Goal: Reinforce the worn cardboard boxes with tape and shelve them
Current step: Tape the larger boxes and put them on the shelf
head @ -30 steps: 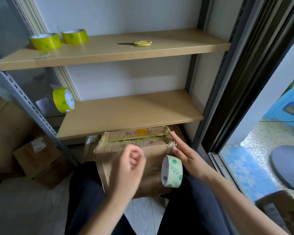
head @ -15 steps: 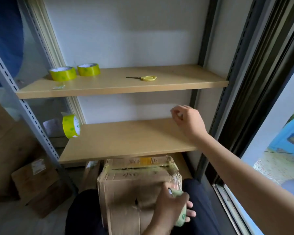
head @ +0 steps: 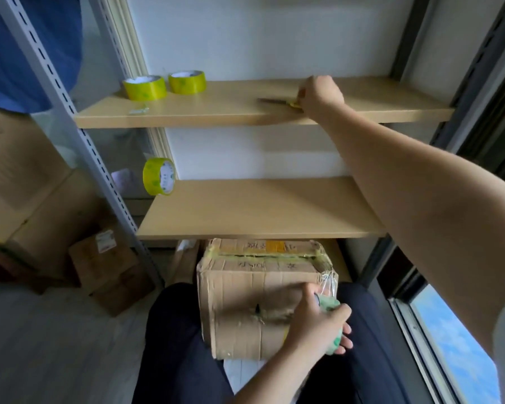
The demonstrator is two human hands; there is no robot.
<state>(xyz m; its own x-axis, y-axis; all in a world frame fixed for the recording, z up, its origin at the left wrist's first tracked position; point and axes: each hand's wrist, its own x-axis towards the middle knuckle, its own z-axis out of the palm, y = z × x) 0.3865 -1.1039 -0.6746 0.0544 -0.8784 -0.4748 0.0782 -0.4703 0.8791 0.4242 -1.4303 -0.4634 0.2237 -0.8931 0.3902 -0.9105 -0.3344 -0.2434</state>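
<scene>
Brown cardboard box (head: 245,290), yellow-green tape rolls (head: 145,88), tan shelves (head: 245,109).

Daylight comes in from the window (head: 461,339) on the right, so that side is bright. The white wall (head: 260,36) looks soft and a bit grey. The top shelf (head: 216,109) throws a shadow on the wall under it. The floor (head: 56,345) at lower left is dim. Straight posts bend near the edges. The left hand (head: 318,325) and the tape (head: 331,325) look blurry.
</scene>
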